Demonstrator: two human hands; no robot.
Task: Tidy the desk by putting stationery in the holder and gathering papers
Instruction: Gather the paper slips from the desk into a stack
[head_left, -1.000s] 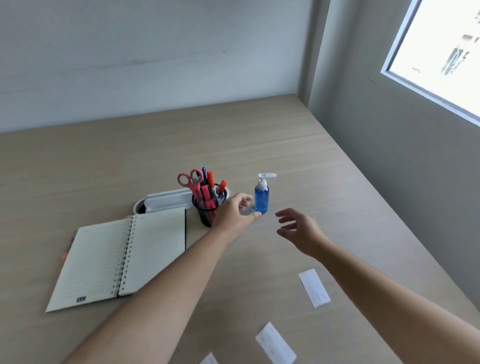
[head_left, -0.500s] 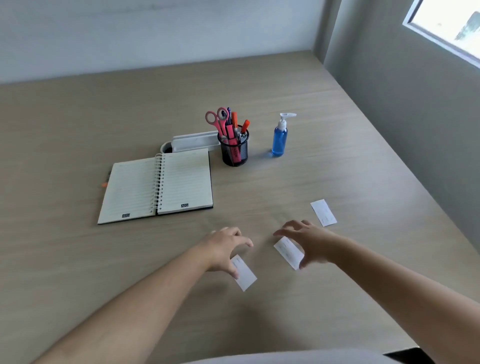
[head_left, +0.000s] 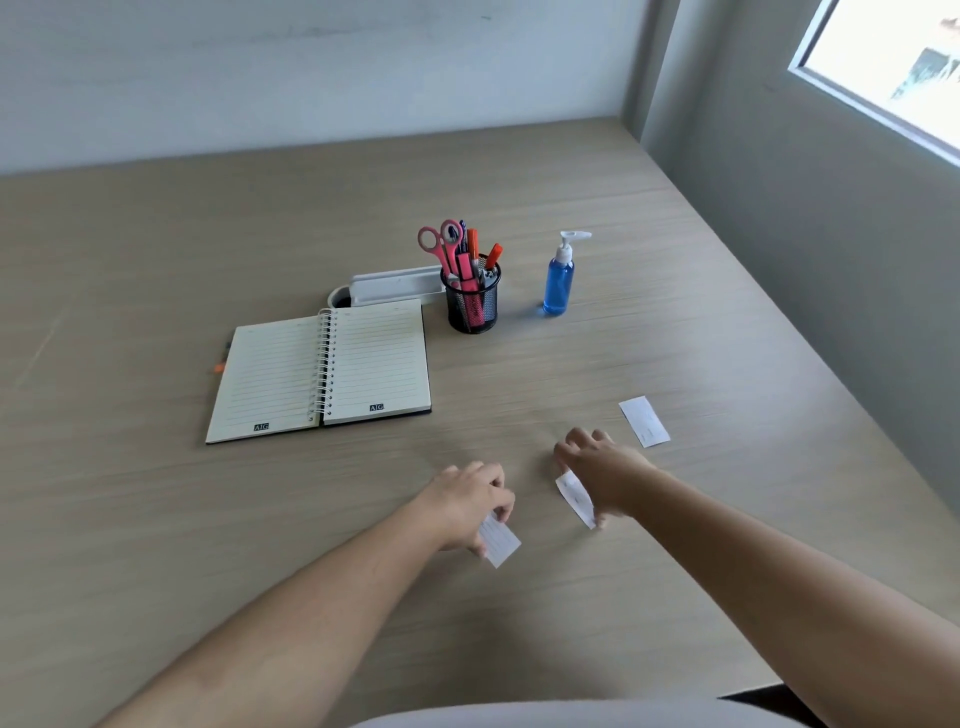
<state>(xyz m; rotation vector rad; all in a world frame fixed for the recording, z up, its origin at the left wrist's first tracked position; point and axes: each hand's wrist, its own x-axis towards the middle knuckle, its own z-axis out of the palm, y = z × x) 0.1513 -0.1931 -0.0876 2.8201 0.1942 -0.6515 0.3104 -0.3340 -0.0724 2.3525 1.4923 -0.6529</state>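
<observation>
Now, line by line:

Left hand (head_left: 467, 506): palm down on the desk (head_left: 675, 322), fingers curled onto a small white paper slip (head_left: 500, 543) — the thumb seems to pinch its near edge, though motion blur makes the grip hard to confirm.

Right hand (head_left: 605, 480): also low over the desk, fingers bent around a second paper slip (head_left: 574, 499); this slip is tilted up off the wood, its lower corner touching the surface.

Third paper slip (head_left: 644, 421): lies flat just beyond the right hand, apart from its fingertips.

Pen holder (head_left: 472, 304): black mesh cup standing upright at mid-desk, well beyond both hands — it holds pink-handled scissors (head_left: 439, 241) and several orange and pink markers.

Notebook (head_left: 322, 369): spiral-bound, lying open and flat to the left of the holder, lined pages up.

White tray (head_left: 395, 286): long and low, behind the notebook, just beside the holder.

Pump bottle (head_left: 558, 283): blue liquid, white pump, upright to the right of the holder.

Orange tip (head_left: 219, 367): pokes out from under the notebook's left edge; what it belongs to cannot be told.
</observation>
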